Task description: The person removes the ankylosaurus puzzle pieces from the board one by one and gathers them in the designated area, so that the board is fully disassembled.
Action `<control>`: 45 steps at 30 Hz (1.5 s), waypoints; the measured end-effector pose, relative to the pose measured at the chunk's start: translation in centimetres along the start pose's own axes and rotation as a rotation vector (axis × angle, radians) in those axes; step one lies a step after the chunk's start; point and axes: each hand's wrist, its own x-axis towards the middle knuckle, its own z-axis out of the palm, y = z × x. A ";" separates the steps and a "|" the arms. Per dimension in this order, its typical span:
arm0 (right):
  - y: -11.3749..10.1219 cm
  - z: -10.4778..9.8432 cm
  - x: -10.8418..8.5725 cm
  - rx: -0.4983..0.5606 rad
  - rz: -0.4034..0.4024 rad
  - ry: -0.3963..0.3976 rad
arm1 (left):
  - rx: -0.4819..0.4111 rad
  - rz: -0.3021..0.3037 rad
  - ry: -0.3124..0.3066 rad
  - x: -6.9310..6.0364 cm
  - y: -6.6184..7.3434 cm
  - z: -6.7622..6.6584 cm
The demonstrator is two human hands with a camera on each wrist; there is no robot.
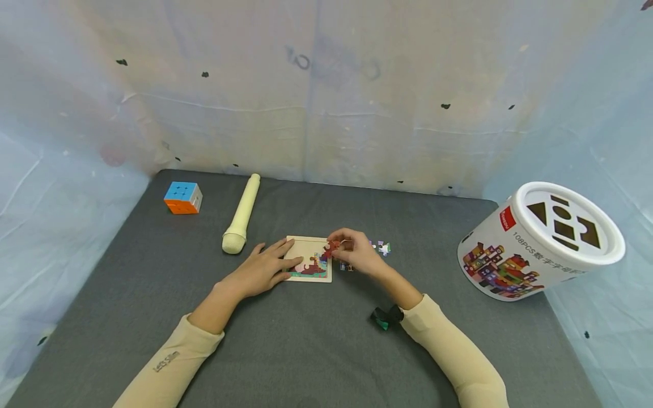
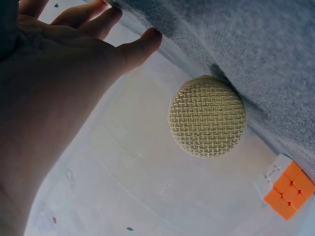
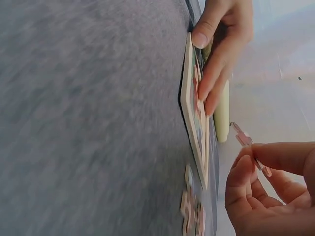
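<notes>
A wooden jigsaw puzzle tray [image 1: 306, 241] lies flat on the grey cloth, with several colourful pieces set in its lower part. My left hand [image 1: 260, 270] rests on the tray's left side, fingers spread and fairly straight; the right wrist view shows its thumb on the rim. Between thumb and fingers, my right hand [image 1: 360, 254] pinches a reddish puzzle piece [image 3: 242, 135] by the tray's upper right edge. In the right wrist view this piece is raised clear of the tray. Loose puzzle pieces [image 1: 384, 248] lie right of the tray, partly hidden by the right hand.
A pale yellow microphone [image 1: 242, 218] lies left of the tray, behind the left hand. Farther left sits a blue, orange and white puzzle cube [image 1: 182, 198]. A large white tub [image 1: 535, 243] with shaped lid holes stands at right. Beside the right cuff is a black object [image 1: 386, 317].
</notes>
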 end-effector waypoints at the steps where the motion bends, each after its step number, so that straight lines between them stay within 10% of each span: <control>1: 0.0 -0.2 -0.2 0.005 0.011 0.013 | -0.004 0.001 0.001 0.0 0.0 0.0; 18: 1.1 -4.2 -4.0 -0.174 0.042 0.086 | -0.045 0.014 0.027 0.0 -0.2 0.1; 30: -2.0 -3.9 -5.6 -0.254 0.058 0.057 | -0.024 0.018 0.026 0.0 -0.3 0.3; 45: 2.3 -4.1 -5.7 -0.312 -0.002 0.057 | -0.037 0.035 0.057 -0.1 -0.2 0.2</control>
